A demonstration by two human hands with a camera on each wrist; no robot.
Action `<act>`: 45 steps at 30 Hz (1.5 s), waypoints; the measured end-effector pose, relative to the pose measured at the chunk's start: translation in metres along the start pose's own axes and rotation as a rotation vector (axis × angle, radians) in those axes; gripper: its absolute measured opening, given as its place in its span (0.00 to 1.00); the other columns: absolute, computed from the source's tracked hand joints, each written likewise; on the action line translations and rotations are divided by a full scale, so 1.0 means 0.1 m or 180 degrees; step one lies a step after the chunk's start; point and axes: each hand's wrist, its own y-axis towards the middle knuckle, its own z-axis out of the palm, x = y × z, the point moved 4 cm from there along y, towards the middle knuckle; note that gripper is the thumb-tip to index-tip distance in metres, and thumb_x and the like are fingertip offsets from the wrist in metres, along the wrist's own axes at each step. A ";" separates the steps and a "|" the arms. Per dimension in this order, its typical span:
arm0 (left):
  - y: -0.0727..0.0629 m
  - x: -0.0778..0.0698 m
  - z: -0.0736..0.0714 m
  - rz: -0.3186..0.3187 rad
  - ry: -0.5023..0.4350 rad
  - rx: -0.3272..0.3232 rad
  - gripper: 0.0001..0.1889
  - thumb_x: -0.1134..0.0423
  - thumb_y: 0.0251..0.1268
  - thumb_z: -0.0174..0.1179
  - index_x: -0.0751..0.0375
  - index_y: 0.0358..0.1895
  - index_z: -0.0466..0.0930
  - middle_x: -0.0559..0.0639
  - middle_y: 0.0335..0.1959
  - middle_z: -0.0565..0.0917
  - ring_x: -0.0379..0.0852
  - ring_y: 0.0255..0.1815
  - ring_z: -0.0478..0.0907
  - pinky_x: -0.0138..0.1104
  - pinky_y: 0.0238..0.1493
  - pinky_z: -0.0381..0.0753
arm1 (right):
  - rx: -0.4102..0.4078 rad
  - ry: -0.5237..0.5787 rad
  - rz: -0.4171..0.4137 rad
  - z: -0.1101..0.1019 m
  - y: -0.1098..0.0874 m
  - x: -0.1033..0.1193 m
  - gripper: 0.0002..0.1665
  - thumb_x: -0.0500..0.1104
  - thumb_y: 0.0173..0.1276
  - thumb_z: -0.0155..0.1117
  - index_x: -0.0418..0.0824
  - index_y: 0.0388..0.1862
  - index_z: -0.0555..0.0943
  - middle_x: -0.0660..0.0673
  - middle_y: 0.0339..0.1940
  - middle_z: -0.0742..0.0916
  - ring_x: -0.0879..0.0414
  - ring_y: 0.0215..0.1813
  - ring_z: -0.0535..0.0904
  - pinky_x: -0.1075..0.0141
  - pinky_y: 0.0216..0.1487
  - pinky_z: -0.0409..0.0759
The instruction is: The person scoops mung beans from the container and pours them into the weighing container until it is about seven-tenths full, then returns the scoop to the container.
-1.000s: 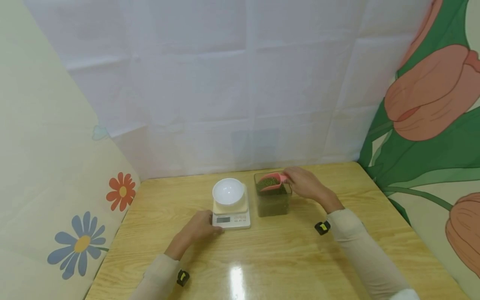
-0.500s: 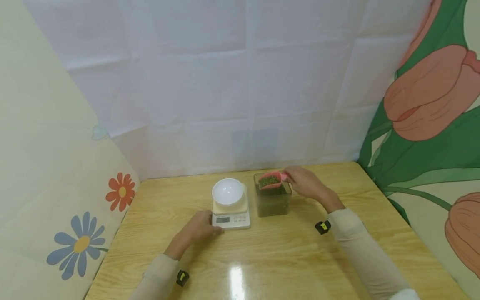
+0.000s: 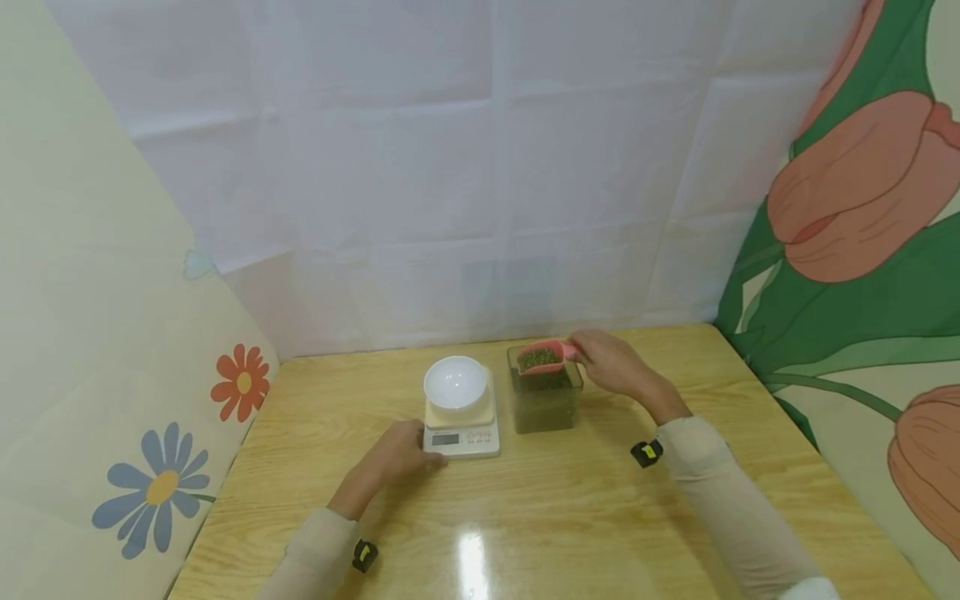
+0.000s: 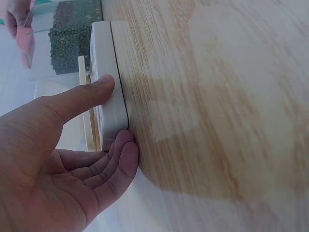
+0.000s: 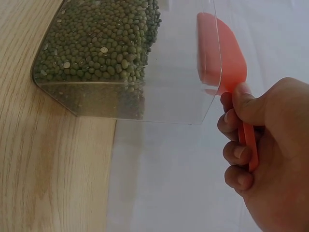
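My right hand [image 3: 609,364] grips the handle of a pink scoop [image 5: 229,53], its fingers curled round it. Green mung beans [image 3: 540,359] heap in the scoop, which hangs at the top of a clear square container [image 3: 546,418]. More mung beans [image 5: 96,43] fill the container's lower part. To the left stands a white kitchen scale [image 3: 487,446] with a small display and buttons. On its cream platform sits a white bowl [image 3: 455,382], no beans showing inside. My left hand [image 4: 63,159] holds the scale's front left corner, thumb on the front edge and fingers against the side.
The wooden table [image 3: 480,508] reaches back to a white cloth [image 3: 390,208]. Flower-printed sheets [image 3: 847,308] hang at both sides. A small black-and-yellow device [image 3: 647,453] sits at the right wrist, with a similar device [image 3: 365,555] at the left.
My right hand has lifted the scoop a little and levelled it, with the heap of beans showing more fully above the container's rim. The left hand and scale stay put.
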 end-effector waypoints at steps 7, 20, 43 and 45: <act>0.00 0.00 0.00 0.0007 -0.0011 0.0011 0.20 0.56 0.55 0.82 0.62 0.45 0.85 0.48 0.30 0.86 0.44 0.29 0.78 0.36 0.32 0.80 | -0.0037 0.0034 -0.0011 -0.04 0.00 0.03 0.11 0.41 0.84 0.58 0.36 0.53 0.82 0.40 0.47 0.89 0.41 0.52 0.86 0.43 0.58 0.84; 0.00 -0.01 0.00 0.0010 -0.0013 0.0009 0.20 0.56 0.54 0.82 0.62 0.44 0.85 0.47 0.30 0.86 0.43 0.29 0.79 0.36 0.33 0.81 | -0.0090 0.0010 -0.0049 -0.10 0.04 0.09 0.10 0.42 0.84 0.58 0.37 0.52 0.82 0.42 0.44 0.88 0.45 0.49 0.85 0.46 0.55 0.84; 0.02 0.04 0.01 0.0011 0.0028 0.0006 0.22 0.55 0.54 0.82 0.62 0.46 0.85 0.48 0.32 0.86 0.43 0.30 0.78 0.36 0.34 0.81 | -0.0011 0.0101 -0.0080 -0.08 0.17 0.21 0.12 0.43 0.84 0.57 0.36 0.54 0.82 0.41 0.46 0.89 0.44 0.50 0.85 0.46 0.56 0.85; 0.02 0.04 0.01 0.0024 0.0026 0.0014 0.21 0.55 0.54 0.82 0.62 0.46 0.85 0.47 0.31 0.86 0.43 0.29 0.78 0.36 0.33 0.80 | 0.0003 0.0101 -0.0087 -0.07 0.19 0.22 0.12 0.43 0.84 0.57 0.36 0.54 0.82 0.41 0.45 0.89 0.45 0.49 0.85 0.46 0.55 0.85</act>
